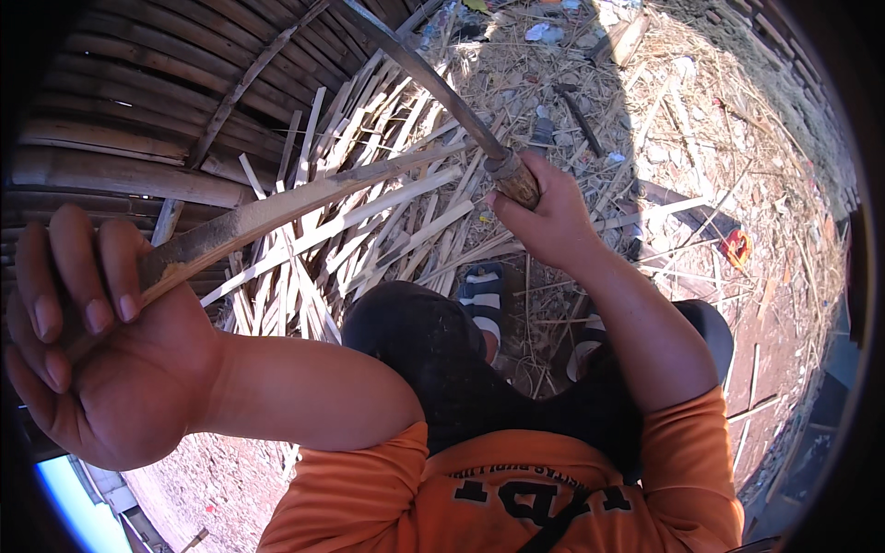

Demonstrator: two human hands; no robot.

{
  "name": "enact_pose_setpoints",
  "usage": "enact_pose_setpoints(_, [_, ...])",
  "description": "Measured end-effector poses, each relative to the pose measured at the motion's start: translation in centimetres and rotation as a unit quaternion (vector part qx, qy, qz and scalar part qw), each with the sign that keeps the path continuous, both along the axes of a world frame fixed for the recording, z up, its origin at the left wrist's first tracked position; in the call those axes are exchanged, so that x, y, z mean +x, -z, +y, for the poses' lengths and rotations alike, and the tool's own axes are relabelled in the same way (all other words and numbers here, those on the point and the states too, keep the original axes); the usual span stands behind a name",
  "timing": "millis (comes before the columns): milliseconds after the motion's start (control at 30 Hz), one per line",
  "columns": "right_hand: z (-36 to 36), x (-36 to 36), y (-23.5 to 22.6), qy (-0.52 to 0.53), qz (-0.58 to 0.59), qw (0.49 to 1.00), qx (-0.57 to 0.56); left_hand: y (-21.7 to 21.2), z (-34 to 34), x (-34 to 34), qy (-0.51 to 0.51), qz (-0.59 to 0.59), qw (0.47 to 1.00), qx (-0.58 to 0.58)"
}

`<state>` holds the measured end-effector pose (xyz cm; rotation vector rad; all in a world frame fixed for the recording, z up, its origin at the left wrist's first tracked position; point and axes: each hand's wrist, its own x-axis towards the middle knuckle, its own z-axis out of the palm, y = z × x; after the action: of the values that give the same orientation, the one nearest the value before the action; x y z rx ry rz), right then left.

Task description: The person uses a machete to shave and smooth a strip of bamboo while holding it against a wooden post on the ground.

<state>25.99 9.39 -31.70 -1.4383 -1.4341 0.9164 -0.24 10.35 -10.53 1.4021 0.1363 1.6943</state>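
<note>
Bamboo strip (304,198): long, pale, split length, running from 9 o'clock of the view up toward centre, tip ending near the knife blade.
Left hand (101,350): at 8 o'clock, palm turned toward the camera, fingers (92,276) curled shut around the strip's near end.
Right hand (544,221): just right of centre, toward 1 o'clock, closed in a fist on the knife's wooden handle (514,177).
Long knife (433,88): dark curved blade rising from the handle toward 12 o'clock; whether blade and strip touch cannot be told.
Pile of split bamboo slats (369,230): pale, heaped on the ground beneath the strip, centre.
Whole bamboo poles (138,111): stacked at 10 o'clock.
Striped sandal (481,295): on the foot, below centre.
Orange shirt (516,488): at 6 o'clock.
Ground litter of straw and shavings (719,157): at 2 o'clock.
</note>
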Motion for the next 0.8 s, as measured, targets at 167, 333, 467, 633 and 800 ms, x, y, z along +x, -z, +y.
enact_pose_setpoints(167, [-0.3,-0.3,-0.9,0.022,0.018,0.999,0.034,1.0,2.1,-1.0,0.026,0.032,0.999,0.008])
enact_pose_setpoints(333, [-0.8,-2.1,-1.6,-0.054,0.025,0.998,0.026,2.1,3.1,-3.0,0.096,0.075,0.99,0.069])
enact_pose_setpoints(467, [-1.2,-3.6,1.3,-0.107,-0.074,0.991,-0.036,2.8,4.2,-3.2,0.146,0.151,0.97,0.124])
enact_pose_setpoints(633, [0.1,-1.5,2.1,-0.051,-0.131,0.989,-0.056,2.8,4.8,-3.2,0.135,0.168,0.966,0.146])
enact_pose_setpoints(800, [-0.5,-2.0,-1.1,-0.061,-0.018,0.998,-0.021,2.7,4.6,-3.0,0.109,0.157,0.976,0.106])
